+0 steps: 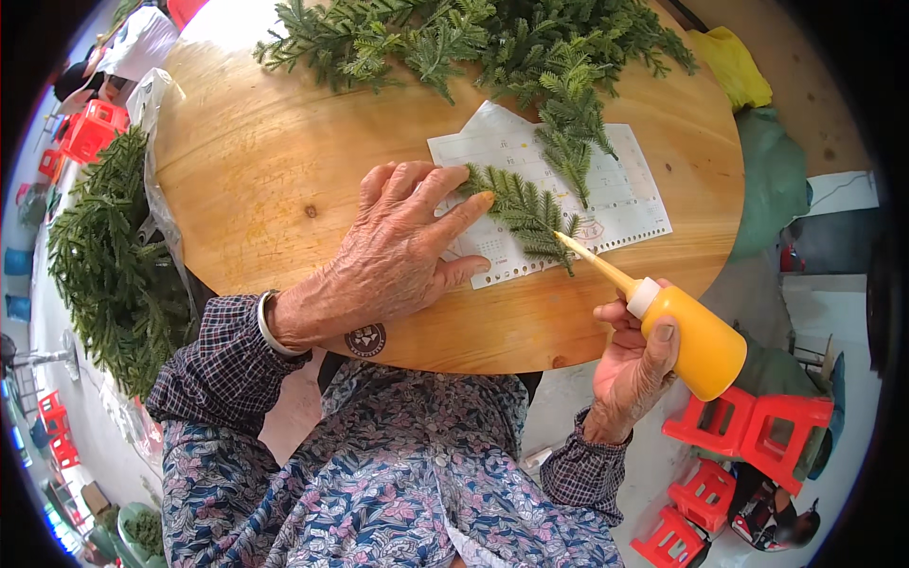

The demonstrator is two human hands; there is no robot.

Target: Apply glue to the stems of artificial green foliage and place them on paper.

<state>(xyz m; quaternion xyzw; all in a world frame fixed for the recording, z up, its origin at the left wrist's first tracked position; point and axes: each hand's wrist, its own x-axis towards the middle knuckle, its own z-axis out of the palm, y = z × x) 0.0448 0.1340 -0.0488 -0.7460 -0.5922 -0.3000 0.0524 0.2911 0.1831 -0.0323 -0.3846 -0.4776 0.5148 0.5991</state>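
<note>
My right hand (632,364) grips a yellow squeeze bottle (699,341) with a white collar and a long tapered nozzle (597,257). The bottle is tilted, and its tip touches or hovers just over a green artificial fir sprig (521,210). That sprig lies on printed paper sheets (625,194) with a perforated edge. My left hand (407,237) lies flat with fingers spread, two fingertips at the sprig's far-left end. Yellow stuff coats the tip of one finger. A second sprig (570,156) rests on the paper's upper part.
Fir branches (473,43) are heaped along the far side of the round wooden table (275,180). More greenery (118,270) stands at the left beside clear plastic. Red stools (781,435) are at lower right. Yellow cloth (734,68) and green cloth (772,175) lie beyond the right edge.
</note>
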